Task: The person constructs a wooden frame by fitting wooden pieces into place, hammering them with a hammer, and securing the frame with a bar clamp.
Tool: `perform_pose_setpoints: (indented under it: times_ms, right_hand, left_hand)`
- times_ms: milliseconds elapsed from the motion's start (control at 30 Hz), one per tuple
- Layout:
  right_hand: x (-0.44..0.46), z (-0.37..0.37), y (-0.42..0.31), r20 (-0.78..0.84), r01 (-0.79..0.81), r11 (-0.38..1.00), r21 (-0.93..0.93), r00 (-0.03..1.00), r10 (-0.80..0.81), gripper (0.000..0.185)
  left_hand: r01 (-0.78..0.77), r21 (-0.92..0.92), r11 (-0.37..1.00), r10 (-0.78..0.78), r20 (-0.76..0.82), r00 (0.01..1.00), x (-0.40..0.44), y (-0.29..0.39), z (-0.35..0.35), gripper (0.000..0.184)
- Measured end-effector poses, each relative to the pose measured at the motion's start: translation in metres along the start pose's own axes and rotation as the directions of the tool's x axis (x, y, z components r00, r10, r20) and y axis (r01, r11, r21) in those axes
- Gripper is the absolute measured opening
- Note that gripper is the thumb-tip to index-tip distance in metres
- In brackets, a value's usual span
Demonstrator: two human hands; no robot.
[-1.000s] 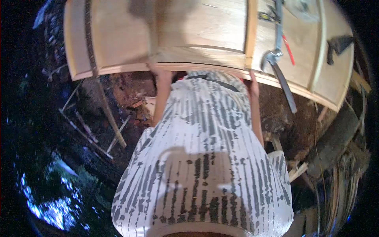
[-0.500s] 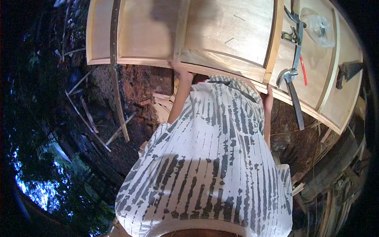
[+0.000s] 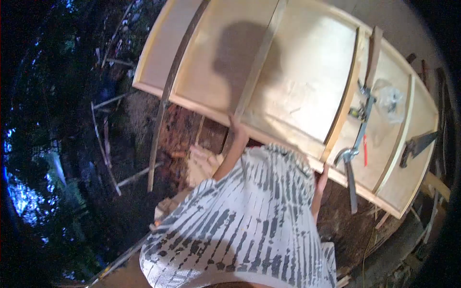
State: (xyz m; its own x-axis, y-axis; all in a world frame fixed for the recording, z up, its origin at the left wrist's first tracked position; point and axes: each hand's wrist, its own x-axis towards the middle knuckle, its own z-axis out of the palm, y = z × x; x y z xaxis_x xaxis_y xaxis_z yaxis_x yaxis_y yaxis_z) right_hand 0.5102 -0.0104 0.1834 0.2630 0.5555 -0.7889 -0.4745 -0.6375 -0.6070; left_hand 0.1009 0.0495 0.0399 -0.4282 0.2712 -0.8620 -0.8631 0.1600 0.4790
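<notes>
Ground's bare reddish-brown dirt with pale wood scraps lying around. Left side's super dark, thin sticks and murky greenery, plus some bluish-white glare low down. Top right's a plain greyish surface, can't tell if wall or floor.

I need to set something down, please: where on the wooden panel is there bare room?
Two bays look bare: the left end bay, left of the dark strip, and the shadowed bay between that strip and the middle batten. The bay with the hammer, red stick and plastic bag is crowded; the saw lies over the right end bay.
</notes>
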Motion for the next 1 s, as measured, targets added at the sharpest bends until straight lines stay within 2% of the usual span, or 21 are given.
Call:
perform_pose_setpoints:
  times_ms: [67,133,167,200,233,300,333,400,433,467,500,567,633,667,733,767,800,833,900,933,1000]
  right_hand:
    - [-0.019,0.031,-0.011,-0.014,0.069,0.997,0.04,0.998,-0.069,0.058]
    - [-0.039,0.045,-0.02,-0.06,0.119,0.992,-0.048,0.991,-0.122,0.054]
    - [-0.049,0.048,-0.023,-0.031,0.097,0.995,-0.036,0.995,-0.098,0.052]
    - [-0.05,0.054,-0.023,0.01,0.175,0.985,-0.004,0.985,-0.175,0.048]
    - [-0.07,0.064,-0.023,-0.014,0.15,0.987,0.057,0.989,-0.149,0.047]
    - [-0.088,0.081,-0.033,-0.025,0.123,0.986,0.113,0.992,-0.121,0.046]
    - [-0.092,0.093,-0.042,-0.027,0.149,0.981,0.124,0.989,-0.147,0.044]
    - [-0.066,0.077,-0.045,0.009,0.093,0.985,0.148,0.995,-0.095,0.042]
    - [-0.06,0.069,-0.048,-0.023,0.084,0.99,0.109,0.996,-0.082,0.039]
    - [-0.061,0.078,-0.052,-0.039,0.114,0.979,0.168,0.993,-0.109,0.039]
    - [-0.057,0.077,-0.055,-0.035,0.089,0.976,0.2,0.996,-0.083,0.039]
    - [-0.048,0.064,-0.052,-0.031,0.036,0.964,0.262,0.999,-0.029,0.038]
    - [-0.028,0.049,-0.052,-0.018,0.002,0.97,0.245,1.0,0.003,0.035]
    - [-0.039,0.071,-0.061,-0.072,0.021,0.96,0.281,0.997,-0.001,0.034]
    - [-0.02,0.058,-0.057,-0.022,0.008,0.955,0.295,1.0,-0.002,0.036]
    - [-0.018,0.059,-0.059,-0.093,0.033,0.948,0.315,0.996,-0.004,0.037]
    - [-0.018,0.057,-0.061,-0.163,0.059,0.941,0.334,0.987,-0.004,0.038]
    - [-0.01,0.043,-0.054,-0.109,0.048,0.947,0.317,0.994,-0.013,0.04]
    - [-0.002,0.025,-0.057,-0.082,0.02,0.952,0.305,0.997,0.006,0.044]
    - [0.005,0.018,-0.061,-0.04,-0.021,0.963,0.268,0.999,0.033,0.049]
    - [-0.03,0.048,-0.09,-0.084,0.002,0.967,0.253,0.996,0.02,0.055]
  left_hand:
    - [-0.055,-0.048,0.997,0.063,0.191,0.98,0.035,-0.019,-0.024,0.081]
    - [0.268,-0.284,0.92,-0.138,0.404,0.904,0.018,-0.006,-0.026,0.078]
    - [0.221,-0.136,0.966,-0.168,0.321,0.932,-0.013,0.016,-0.025,0.077]
    - [0.18,0.018,0.984,-0.179,0.23,0.957,-0.038,0.037,-0.016,0.077]
    - [0.187,0.028,0.982,-0.188,0.241,0.952,-0.054,0.05,-0.02,0.077]
    - [0.322,0.161,0.933,-0.351,0.205,0.914,-0.059,0.057,-0.027,0.077]
    - [0.327,0.173,0.929,-0.36,0.214,0.908,-0.054,0.056,-0.022,0.077]
    - [0.315,-0.129,0.94,-0.262,0.314,0.912,-0.038,0.045,-0.011,0.08]
    - [0.367,-0.231,0.901,-0.304,0.265,0.915,-0.032,0.042,-0.009,0.079]
    - [0.382,-0.207,0.901,-0.323,0.271,0.907,-0.008,0.028,-0.012,0.079]
    - [0.284,-0.248,0.926,-0.214,0.274,0.938,0.035,-0.002,-0.022,0.076]
    - [0.209,-0.255,0.944,-0.134,0.282,0.95,0.041,-0.021,-0.021,0.074]
    - [0.195,-0.17,0.966,-0.151,0.241,0.959,-0.016,0.006,0.02,0.067]
    - [0.218,-0.146,0.965,-0.176,0.256,0.95,-0.016,0.002,0.023,0.067]
    - [0.216,-0.222,0.951,-0.143,0.303,0.942,-0.005,-0.002,0.019,0.067]
    - [0.173,-0.146,0.974,-0.139,0.214,0.967,-0.016,0.0,0.026,0.071]
    - [0.189,-0.128,0.974,-0.156,0.232,0.96,-0.013,-0.012,0.026,0.071]
    - [0.108,-0.019,0.994,-0.104,0.15,0.983,-0.007,-0.016,0.023,0.064]
    - [0.045,0.071,0.996,-0.055,0.156,0.986,-0.019,-0.011,0.031,0.056]
    - [0.046,0.093,0.995,-0.062,0.175,0.983,-0.033,-0.008,0.035,0.056]
    - [0.308,0.041,0.95,-0.307,0.28,0.909,-0.114,0.02,0.044,0.064]
